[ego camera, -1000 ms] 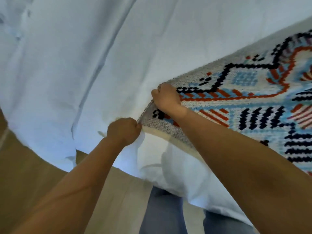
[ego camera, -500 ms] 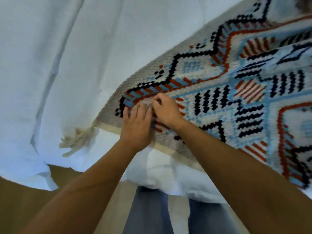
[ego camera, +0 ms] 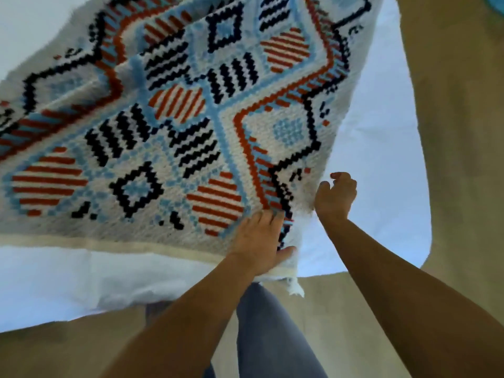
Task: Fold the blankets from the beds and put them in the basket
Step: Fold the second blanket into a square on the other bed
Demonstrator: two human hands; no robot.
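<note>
The patterned woven blanket is spread over the bed's white sheet, with its fringed near corner at the mattress edge. That corner is pressed flat by the left hand, fingers straight, so no grip is taken there. The right hand is curled just beside the side hem; whether the hem is held in that grip cannot be told. Should the sheet be caught instead, the fold could be skewed. No basket is seen.
</note>
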